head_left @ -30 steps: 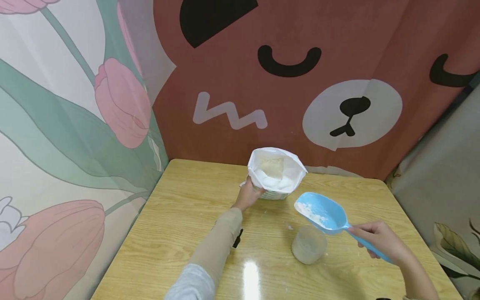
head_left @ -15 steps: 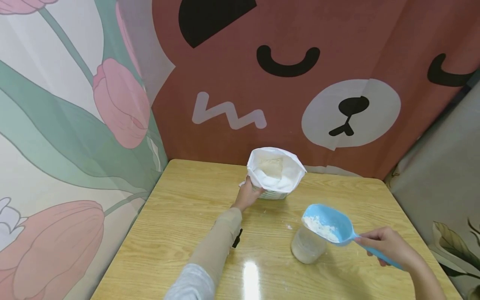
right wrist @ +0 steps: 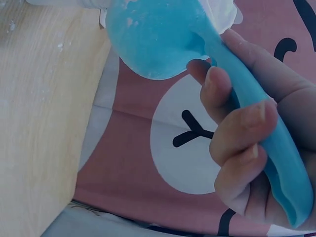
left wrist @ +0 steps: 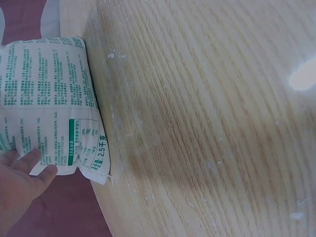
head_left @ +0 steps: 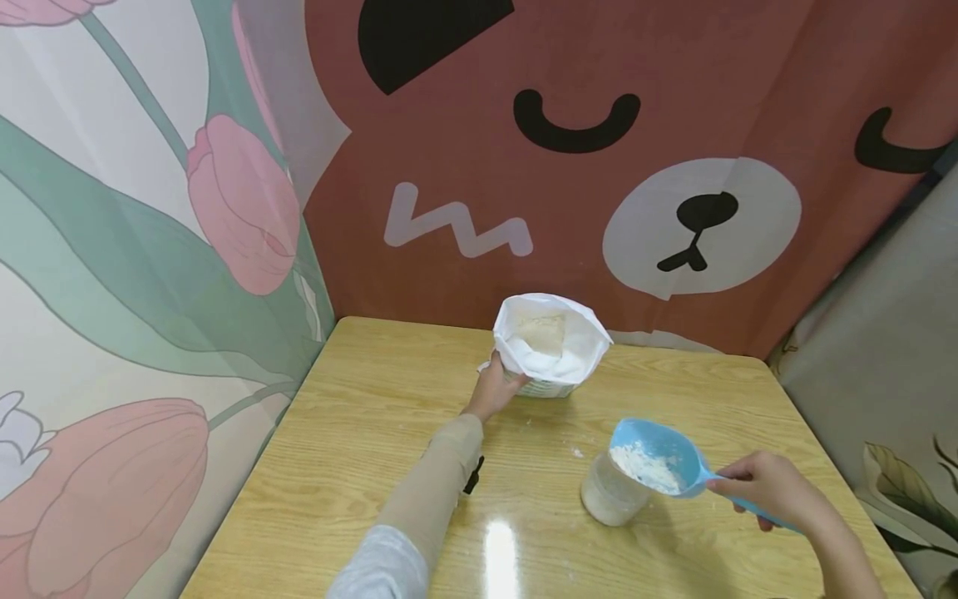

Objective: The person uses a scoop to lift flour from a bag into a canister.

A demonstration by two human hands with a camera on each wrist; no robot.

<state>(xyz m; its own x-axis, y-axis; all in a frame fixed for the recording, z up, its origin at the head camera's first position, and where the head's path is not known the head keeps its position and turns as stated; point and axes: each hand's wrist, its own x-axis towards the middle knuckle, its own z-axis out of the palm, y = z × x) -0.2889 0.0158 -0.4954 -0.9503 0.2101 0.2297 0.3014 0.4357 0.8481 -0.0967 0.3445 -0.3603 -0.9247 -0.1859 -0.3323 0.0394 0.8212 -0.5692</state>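
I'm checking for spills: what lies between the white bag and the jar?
In the head view, wooden tabletop with white specks lies between the white bag and the jar.

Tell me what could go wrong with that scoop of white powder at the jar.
The white powder lies loose near the front lip of the blue scoop; tipped off-centre, it may miss the jar and land on the table, where white specks already show.

Neither hand steadies the jar, so a bump from the scoop could shift or topple it.

The bag is open, with the left hand on it; a tug might spill its contents.
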